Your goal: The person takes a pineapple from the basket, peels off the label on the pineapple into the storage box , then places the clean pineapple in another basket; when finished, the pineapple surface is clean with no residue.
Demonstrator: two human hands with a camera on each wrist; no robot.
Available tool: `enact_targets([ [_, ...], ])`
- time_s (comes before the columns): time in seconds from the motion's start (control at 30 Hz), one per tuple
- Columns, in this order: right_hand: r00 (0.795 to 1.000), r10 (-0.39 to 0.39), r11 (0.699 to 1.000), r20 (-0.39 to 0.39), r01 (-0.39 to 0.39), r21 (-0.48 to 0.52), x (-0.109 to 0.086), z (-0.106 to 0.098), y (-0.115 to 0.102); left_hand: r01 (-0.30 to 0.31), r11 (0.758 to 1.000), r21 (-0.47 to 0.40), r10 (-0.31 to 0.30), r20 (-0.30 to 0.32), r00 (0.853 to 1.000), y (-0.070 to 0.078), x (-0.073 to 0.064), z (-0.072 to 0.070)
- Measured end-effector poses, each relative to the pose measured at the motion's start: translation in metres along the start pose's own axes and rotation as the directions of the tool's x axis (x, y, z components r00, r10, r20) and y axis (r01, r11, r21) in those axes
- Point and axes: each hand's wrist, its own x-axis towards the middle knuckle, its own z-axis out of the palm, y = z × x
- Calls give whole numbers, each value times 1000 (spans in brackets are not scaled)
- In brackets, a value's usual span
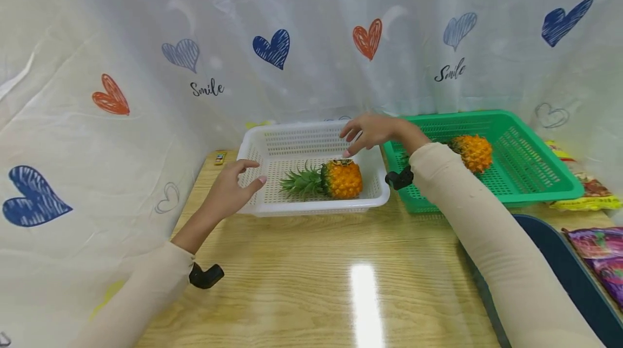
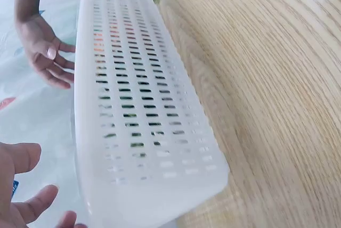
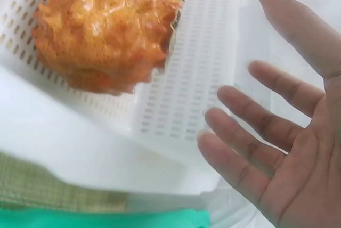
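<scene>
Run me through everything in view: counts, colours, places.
Left basket: one, white, table's far side
Right basket: one, green, beside it
Pineapples: two, orange and green, one in each basket
Tub: one, dark blue, lower right
Packets: at least two, purple, right edge
Snack bags: at least two, red-and-yellow, beside right basket
Small item: one, mostly yellow, table's far left
Table: one, tan, under baskets
Curtain: one, white with printed hearts, behind
Wrist cameras: two, black, on wrists
Sleeves: two, beige, on arms
Left hand: one, bare, left basket's left end
Right hand: one, bare, near left basket's far side
</scene>
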Motion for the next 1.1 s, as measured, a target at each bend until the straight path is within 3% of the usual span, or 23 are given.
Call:
enact_targets([
  [0.13, 999, 33, 999, 23, -33, 0, 6, 5, 2, 33, 999, 37, -32, -10, 999, -10, -1, -3],
  [0.27, 997, 65, 998, 42, -65, -5, 11, 10, 4, 85, 994, 65, -87, 27, 996, -17, -3, -2],
  [0.53, 993, 84, 996, 83, -86, 13, 19, 18, 7, 154, 987, 41, -157, 80, 984, -27, -9, 3],
  [1.1, 980, 120, 991, 158, -127, 35, 31, 26, -3, 150, 986, -79, -138, 137, 981, -35, -11, 5],
])
